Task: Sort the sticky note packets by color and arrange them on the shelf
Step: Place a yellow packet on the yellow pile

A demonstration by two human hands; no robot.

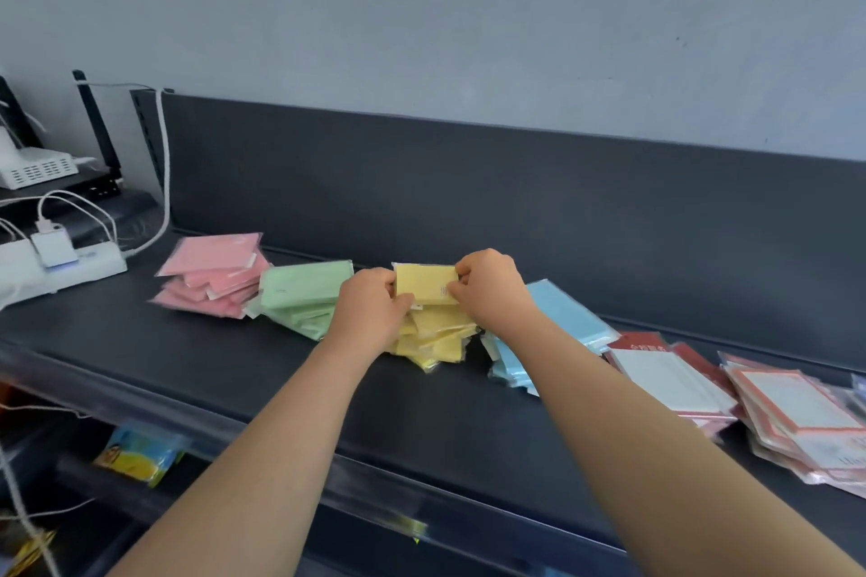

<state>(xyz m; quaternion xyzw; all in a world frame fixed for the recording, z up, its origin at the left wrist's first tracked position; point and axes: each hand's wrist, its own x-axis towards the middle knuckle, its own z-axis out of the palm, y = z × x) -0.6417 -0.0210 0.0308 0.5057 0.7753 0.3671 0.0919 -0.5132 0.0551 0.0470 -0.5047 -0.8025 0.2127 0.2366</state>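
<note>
Head view: left hand (pixel 370 305) and right hand (pixel 492 290) pinch opposite short ends of a yellow packet (pixel 425 283), long axis parallel to the shelf's (pixel 234 365) back edge, directly above the yellow pile (pixel 436 342).

Head view looks forward and down, close over the shelf (pixel 234 370).

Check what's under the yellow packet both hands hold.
A loose pile of yellow packets lies under the held yellow packet; the left hand and right hand cover the pile's edges.
</note>
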